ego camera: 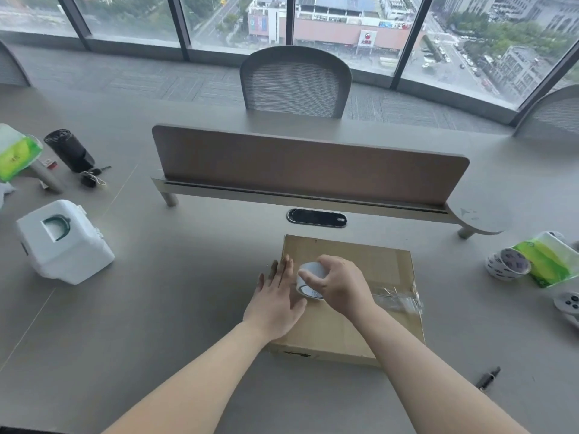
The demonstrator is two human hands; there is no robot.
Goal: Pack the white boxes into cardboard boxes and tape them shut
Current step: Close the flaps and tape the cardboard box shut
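Desk (pixel 188 308): 1 closed carton (pixel 376 258) at near centre, with a clear tape strip (pixel 398 296) across its top toward the right edge. 1 white box (pixel 72 255) at far left, tilted, well apart from the carton. 2 green tissue packs (pixel 545 261), one at each end. Left hand (pixel 275 305) lies flat on the carton top, fingers straight and together. Right hand (pixel 338 286) grips 1 tape roll (pixel 308 274) on the carton; its label is unreadable.

- The cardboard box (pixel 344 327) is made of brown paperboard, matt and slightly rough.
- The strip of clear tape (pixel 395 296) on its top is seen as glossy, wrinkled film.
- The tape roll (pixel 311 270) is shown with a smooth, pale, faintly shiny surface.
- The white box (pixel 62 245) is formed of smooth plastic with a soft sheen.
- The table (pixel 172 308) is finished in matt grey.
- The divider panel (pixel 307 170) is given a matt, brown, wood-like face.
- The chair back (pixel 296 86) is covered in grey mesh cloth.
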